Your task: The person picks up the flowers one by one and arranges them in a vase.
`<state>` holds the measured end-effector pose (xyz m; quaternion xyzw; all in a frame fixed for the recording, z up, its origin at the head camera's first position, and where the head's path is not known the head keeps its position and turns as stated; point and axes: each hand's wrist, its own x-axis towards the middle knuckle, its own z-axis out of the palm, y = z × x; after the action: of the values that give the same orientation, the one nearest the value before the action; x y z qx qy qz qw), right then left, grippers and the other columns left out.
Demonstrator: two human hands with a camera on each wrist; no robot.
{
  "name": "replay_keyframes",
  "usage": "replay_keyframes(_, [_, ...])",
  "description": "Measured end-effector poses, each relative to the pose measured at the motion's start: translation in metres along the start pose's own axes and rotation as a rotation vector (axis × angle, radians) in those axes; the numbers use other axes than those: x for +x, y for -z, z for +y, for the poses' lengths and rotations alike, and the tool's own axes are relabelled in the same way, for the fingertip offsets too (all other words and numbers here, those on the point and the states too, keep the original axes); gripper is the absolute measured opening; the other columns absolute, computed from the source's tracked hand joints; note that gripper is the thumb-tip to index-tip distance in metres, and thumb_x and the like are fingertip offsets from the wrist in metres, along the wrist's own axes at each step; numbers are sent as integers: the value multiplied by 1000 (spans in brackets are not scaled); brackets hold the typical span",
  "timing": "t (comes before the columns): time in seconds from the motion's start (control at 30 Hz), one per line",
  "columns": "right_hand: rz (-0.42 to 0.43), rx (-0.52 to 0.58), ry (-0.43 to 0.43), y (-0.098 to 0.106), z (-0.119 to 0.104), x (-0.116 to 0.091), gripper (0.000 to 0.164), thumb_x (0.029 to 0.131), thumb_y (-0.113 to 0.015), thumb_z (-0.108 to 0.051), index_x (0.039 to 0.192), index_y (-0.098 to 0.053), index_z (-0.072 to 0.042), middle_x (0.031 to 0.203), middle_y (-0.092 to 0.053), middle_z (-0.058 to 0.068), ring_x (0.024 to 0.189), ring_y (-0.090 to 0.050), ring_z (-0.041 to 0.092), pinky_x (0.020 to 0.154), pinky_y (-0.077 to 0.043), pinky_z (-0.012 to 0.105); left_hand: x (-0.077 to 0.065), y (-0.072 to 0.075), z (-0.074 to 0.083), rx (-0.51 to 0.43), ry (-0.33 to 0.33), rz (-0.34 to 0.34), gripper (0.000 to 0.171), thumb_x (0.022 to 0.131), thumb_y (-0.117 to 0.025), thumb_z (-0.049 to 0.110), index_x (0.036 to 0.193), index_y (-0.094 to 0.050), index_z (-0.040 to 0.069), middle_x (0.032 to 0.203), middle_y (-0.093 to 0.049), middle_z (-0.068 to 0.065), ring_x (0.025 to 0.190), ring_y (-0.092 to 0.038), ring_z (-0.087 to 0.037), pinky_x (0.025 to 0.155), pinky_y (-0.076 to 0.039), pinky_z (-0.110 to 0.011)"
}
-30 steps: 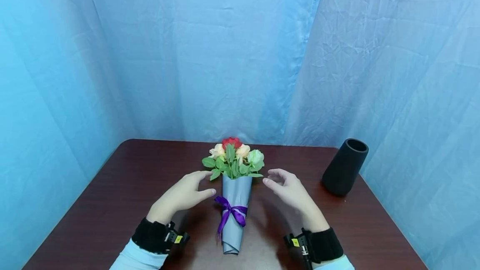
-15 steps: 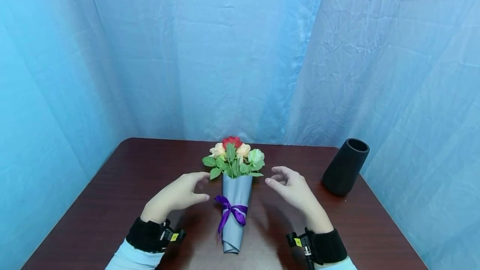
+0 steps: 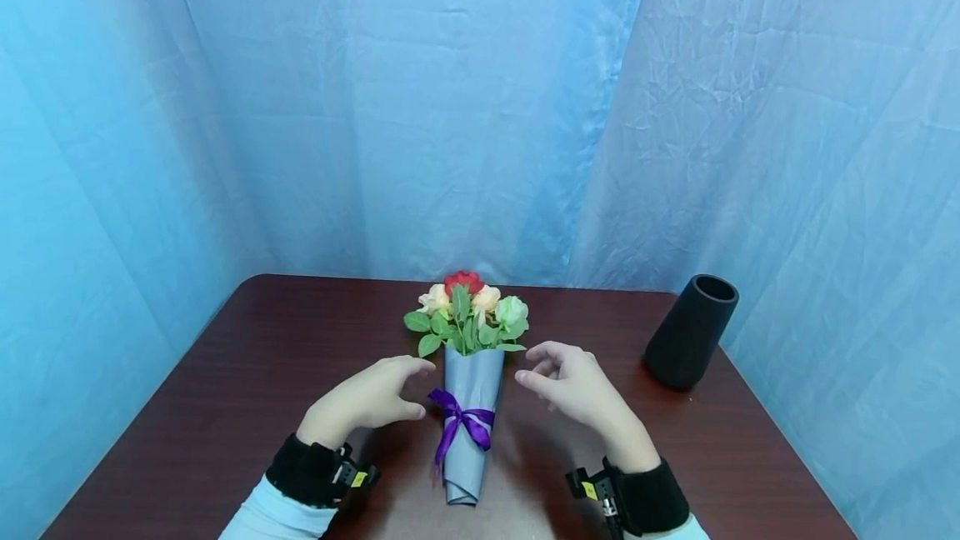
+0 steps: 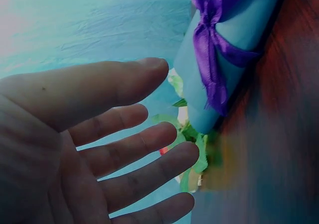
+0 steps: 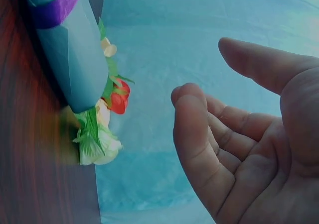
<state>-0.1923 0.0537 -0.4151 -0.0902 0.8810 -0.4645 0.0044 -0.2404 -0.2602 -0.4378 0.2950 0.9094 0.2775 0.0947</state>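
Observation:
A bouquet [image 3: 471,382] of red, cream and pale green flowers lies on the table, its flower end toward the back. Blue-grey paper wraps the stems, tied with a purple ribbon [image 3: 468,423] in a bow. On its left side my left hand [image 3: 375,394] hovers with spread fingers, holding nothing; the left wrist view shows the thumb [image 4: 124,79] apart from the fingers. My right hand [image 3: 573,386] hovers on the other side, fingers loosely bent and nothing between them. In the right wrist view a gap shows between that hand and the paper wrap [image 5: 75,59].
A black tapered vase [image 3: 690,332] stands at the right side of the dark wooden table [image 3: 285,357]. Light blue curtains [image 3: 450,107] hang behind the table and along both sides. Each wrist wears a black band with a small camera.
Both hands first drew slightly apart, then came back toward the bouquet and a little nearer the front. The bouquet and vase have stayed in place.

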Motion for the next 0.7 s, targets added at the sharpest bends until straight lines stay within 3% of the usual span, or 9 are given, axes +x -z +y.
replay_keyframes(0.2, [-102,-47,25,-10,-4,-1,41,93,-76,-32,120,-66,-2,88,-70,2,60,-66,32,57,-57,42,3,-9,2,36,16,-32,57,87,-81,15,139,-59,5,138,-59,-11,132,-51,-29,106,-43,-50])
replay_keyframes(0.33, [-178,-88,48,-17,-7,-2,37,93,-75,-31,113,-68,-1,84,-69,0,58,-66,33,55,-55,37,6,-13,2,52,-7,-46,56,87,-80,14,138,-60,3,136,-59,-11,128,-53,-28,105,-45,-49])
replay_keyframes(0.57, [-271,-147,110,-36,-12,-2,18,92,-76,-30,91,-71,-13,70,-67,-2,51,-64,25,51,-52,32,11,-19,-1,34,-38,-68,55,86,-81,13,136,-60,2,128,-63,-9,116,-59,-25,100,-49,-48])
replay_keyframes(0.7, [-334,-161,121,-49,-16,-3,15,91,-77,-30,85,-70,-17,63,-66,-1,48,-62,18,49,-50,29,13,-23,-2,32,-41,-71,56,84,-82,13,135,-60,2,120,-64,-7,104,-61,-22,93,-51,-44])
